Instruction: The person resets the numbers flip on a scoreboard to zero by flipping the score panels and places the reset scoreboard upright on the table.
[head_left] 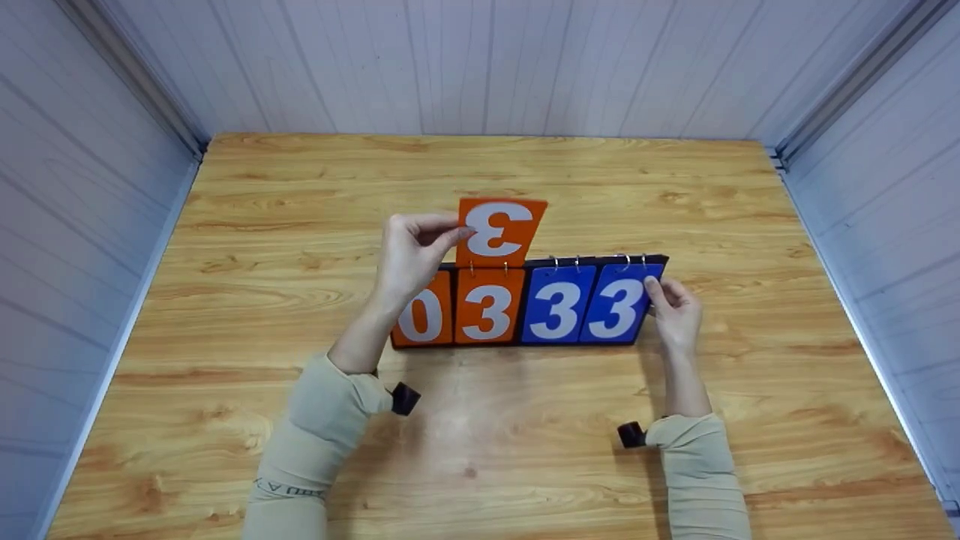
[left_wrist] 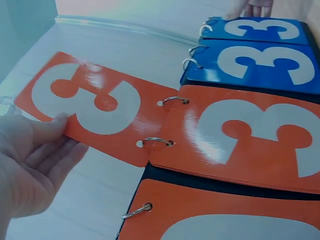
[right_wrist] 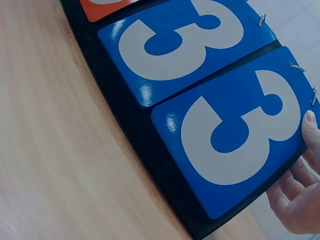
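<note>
A black tabletop scoreboard (head_left: 525,300) stands in the middle of the wooden table (head_left: 225,225), showing orange cards 0 and 3 and blue cards 3 and 3. My left hand (head_left: 411,251) pinches an orange card with a 3 (head_left: 499,229) (left_wrist: 90,105), lifted upright above the second column on its metal rings (left_wrist: 160,142). The orange 3 beneath (left_wrist: 250,135) faces forward. My right hand (head_left: 675,307) (right_wrist: 300,200) holds the scoreboard's right end, thumb on the edge of the far right blue 3 card (right_wrist: 235,135).
White panelled walls (head_left: 480,67) close the table in at the back and both sides. Bare wood lies all around the scoreboard. Small black wrist cameras (head_left: 405,398) sit at both beige sleeves.
</note>
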